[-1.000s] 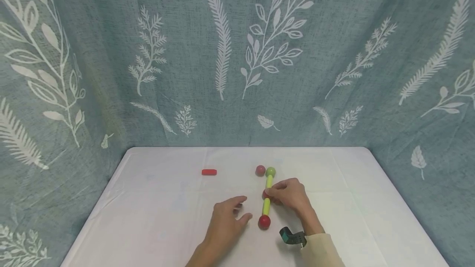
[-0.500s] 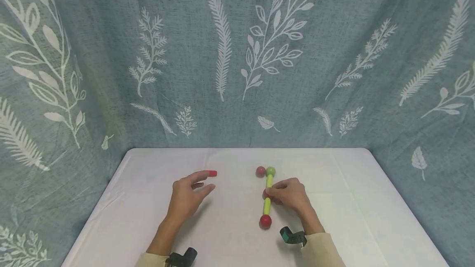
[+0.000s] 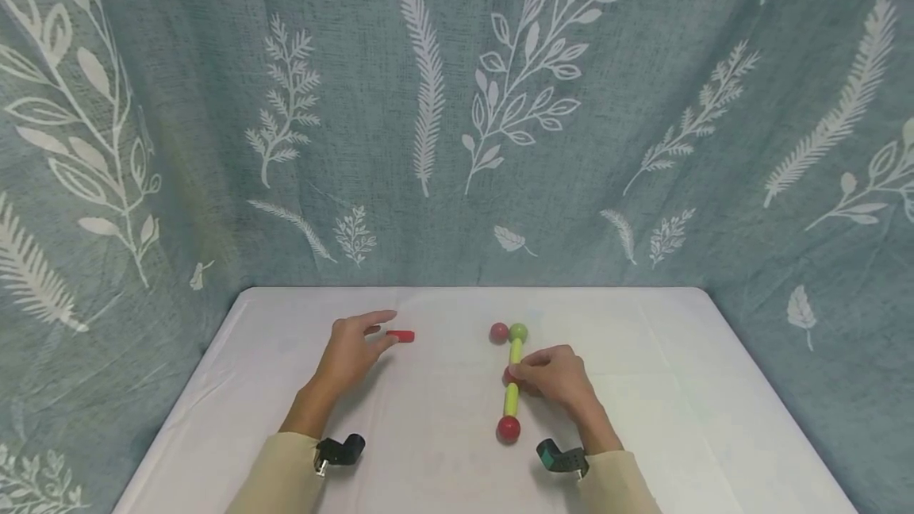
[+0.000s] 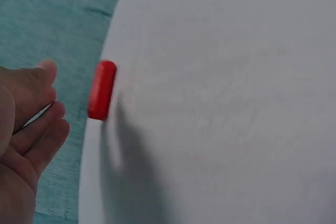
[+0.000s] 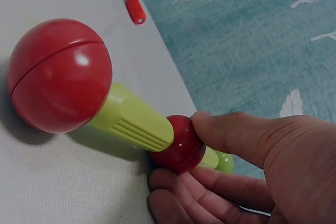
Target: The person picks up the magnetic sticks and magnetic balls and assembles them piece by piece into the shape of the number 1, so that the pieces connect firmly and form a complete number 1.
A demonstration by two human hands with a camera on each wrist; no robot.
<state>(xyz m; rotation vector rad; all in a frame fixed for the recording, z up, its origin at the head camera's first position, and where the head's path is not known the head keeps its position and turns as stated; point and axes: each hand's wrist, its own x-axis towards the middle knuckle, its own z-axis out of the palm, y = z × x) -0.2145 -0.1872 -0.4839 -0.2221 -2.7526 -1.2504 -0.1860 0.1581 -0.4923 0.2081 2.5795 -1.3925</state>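
Observation:
A chain of toy building pieces lies on the table: a red ball (image 5: 60,74) at the near end, a yellow-green rod (image 5: 134,119), a middle red ball (image 5: 181,145), another yellow-green rod (image 3: 516,351) and a green ball (image 3: 518,331) at the far end. My right hand (image 3: 557,375) pinches the middle red ball between thumb and fingers. My left hand (image 3: 353,351) hovers by the short red rod (image 4: 102,90), thumb and fingers spread apart. A gap shows between that hand and the rod in the left wrist view.
A loose-looking red ball (image 3: 498,332) sits beside the green ball; whether they touch is hard to tell. The white-covered table (image 3: 643,387) ends at a blue-green leaf-patterned curtain (image 3: 457,244) behind and at both sides.
My left hand has moved left and away from me, from beside the chain to the short red rod. My right hand has stayed on the middle red ball.

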